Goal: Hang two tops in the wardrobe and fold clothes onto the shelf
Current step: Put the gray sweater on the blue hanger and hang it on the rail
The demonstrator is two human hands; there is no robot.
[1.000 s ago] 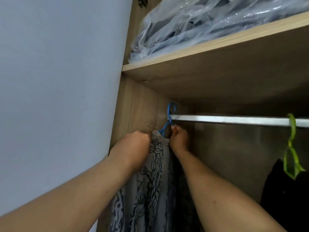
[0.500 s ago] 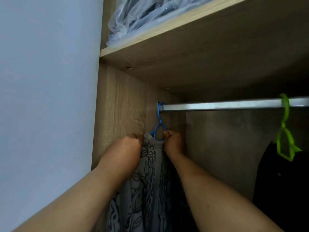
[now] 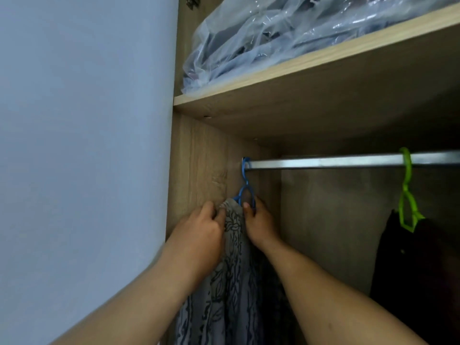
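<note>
Grey leaf-print fabric top (image 3: 231, 270) on thin blue plastic hanger (image 3: 245, 192): soft, light, slips easily. Left hand (image 3: 199, 235) pinches collar at 9 o'clock; right hand (image 3: 260, 225) grips hanger neck, best hold.

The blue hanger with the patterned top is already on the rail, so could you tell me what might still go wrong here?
1. The left hand pinches the patterned top at its collar; a tug could pull it off the blue hanger.
2. The hanger's hook sits at the very end of the rail, against the side panel, so the top may bunch there.
</note>
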